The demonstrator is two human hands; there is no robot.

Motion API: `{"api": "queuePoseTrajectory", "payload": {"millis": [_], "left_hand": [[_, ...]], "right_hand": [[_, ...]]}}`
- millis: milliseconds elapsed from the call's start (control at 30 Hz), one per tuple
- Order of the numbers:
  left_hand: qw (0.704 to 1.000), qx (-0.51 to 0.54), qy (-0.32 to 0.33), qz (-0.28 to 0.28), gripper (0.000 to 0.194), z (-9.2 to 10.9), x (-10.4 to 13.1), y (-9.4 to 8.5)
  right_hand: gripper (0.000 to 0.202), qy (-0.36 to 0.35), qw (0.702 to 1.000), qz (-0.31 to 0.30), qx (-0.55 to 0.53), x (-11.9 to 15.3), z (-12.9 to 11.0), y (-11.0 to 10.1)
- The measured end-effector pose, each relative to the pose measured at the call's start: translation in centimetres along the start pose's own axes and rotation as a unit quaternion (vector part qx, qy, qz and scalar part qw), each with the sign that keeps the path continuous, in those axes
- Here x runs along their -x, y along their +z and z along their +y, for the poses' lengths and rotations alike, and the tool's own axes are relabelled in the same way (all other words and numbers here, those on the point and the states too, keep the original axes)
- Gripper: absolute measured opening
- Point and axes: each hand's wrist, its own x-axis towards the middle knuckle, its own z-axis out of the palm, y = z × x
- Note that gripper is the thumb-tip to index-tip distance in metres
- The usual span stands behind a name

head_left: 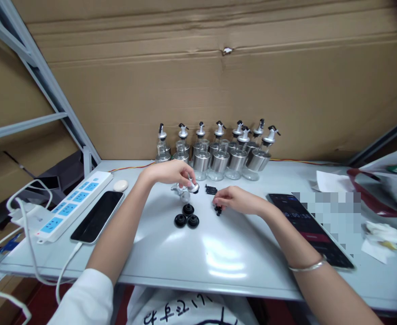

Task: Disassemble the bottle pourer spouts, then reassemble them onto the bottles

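Left hand (174,172) pinched silver pourer top (193,187); small black pieces (218,211) lay right and near of it, at right hand (234,199) fingertips, grip unclear.

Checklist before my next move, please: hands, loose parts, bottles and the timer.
1. Left hand holds a silver spout top: ok.
2. Right hand at the small black pieces: ok, fingertips are right at them.
3. Right fingertips gripping a piece: cannot tell, the hand hides it.
4. Three round black parts on the table: ok, grouped in front of the left hand.
5. Glass bottles behind the hands: ok.
6. Timer screen unobstructed: not ok, the right forearm overlaps its edge.
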Motion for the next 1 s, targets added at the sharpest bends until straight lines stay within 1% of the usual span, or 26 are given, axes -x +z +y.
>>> {"api": "queuePoseTrajectory", "payload": {"millis": [167, 333, 400, 433, 500, 600, 700, 767, 833, 900, 933, 1000], "left_hand": [[0.999, 0.031, 0.015, 0.009, 0.019, -0.1, -0.1, 0.1], [0.999, 0.045, 0.011, 0.019, 0.017, 0.0, 0.0, -0.2], [0.997, 0.056, 0.02, 0.04, 0.017, 0.2, 0.0, 0.2], [0.996, 0.064, 0.026, 0.06, 0.017, 0.4, 0.1, 0.6], [0.989, 0.079, 0.038, 0.122, 0.018, 0.6, 0.2, 1.9], [0.97, 0.09, 0.046, 0.221, 0.016, 0.6, 0.7, 4.7], [0.947, 0.111, 0.051, 0.298, 0.015, -0.2, 1.5, 7.4], [0.931, 0.121, 0.053, 0.341, 0.017, -0.9, 1.9, 8.8], [0.914, 0.107, 0.066, 0.386, 0.017, -1.7, 2.1, 9.5], [0.899, 0.078, 0.087, 0.423, 0.017, -2.3, 2.1, 9.8], [0.894, 0.064, 0.095, 0.433, 0.017, -2.6, 2.1, 9.8], [0.894, 0.046, 0.097, 0.435, 0.018, -2.7, 2.2, 9.8]], "right_hand": [[0.029, -0.004, 1.0, -0.003, -0.005, 0.1, -0.3, 0.1], [0.027, -0.012, 0.999, -0.028, 0.019, 0.3, -0.6, -0.2], [0.026, -0.011, 0.999, -0.041, 0.017, 0.5, -0.7, -0.3], [0.026, -0.006, 0.999, -0.047, 0.017, 0.6, -0.7, -0.4], [0.029, 0.008, 0.998, -0.053, 0.02, 0.7, -0.9, -0.4], [0.034, 0.015, 0.998, -0.05, 0.033, 0.8, -1.1, -0.3], [0.033, 0.014, 0.998, -0.046, 0.048, 0.8, -1.1, 0.0], [0.032, 0.011, 0.998, -0.044, 0.054, 0.7, -1.0, 0.2], [0.03, 0.001, 0.998, -0.038, 0.056, 0.5, -1.0, 0.4], [0.025, -0.008, 0.998, -0.03, 0.055, 0.5, -1.0, 0.6], [0.022, -0.01, 0.998, -0.026, 0.054, 0.5, -1.1, 0.6], [0.019, -0.012, 0.998, -0.025, 0.052, 0.5, -1.2, 0.6]]}}
